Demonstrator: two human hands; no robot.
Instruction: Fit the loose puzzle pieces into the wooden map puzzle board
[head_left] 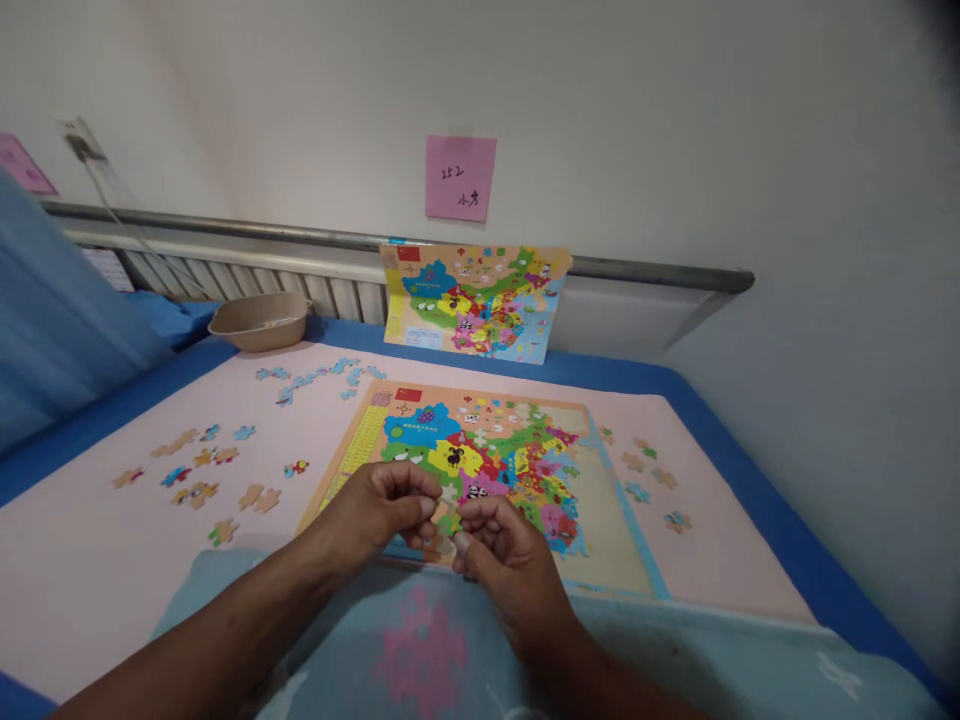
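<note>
Over the near edge of a partly filled map jigsaw puzzle [454,458], my two hands meet. My left hand [394,505] pinches a small puzzle piece [448,506] between thumb and fingers. From the other side my right hand [510,550] has its curled fingertips on the same piece, whose picture is mostly hidden. The colourful map fills the left and middle of the puzzle board. Its bare tan base [611,520] shows along the right side, inside a blue border.
Loose pieces [195,492] lie left of the board, blue pieces [322,375] behind them and several more [660,475] on the right. A printed map sheet [472,305] leans against the rail [645,272]. A tan basin [262,335] stands back left; a blue curtain [67,290] hangs far left.
</note>
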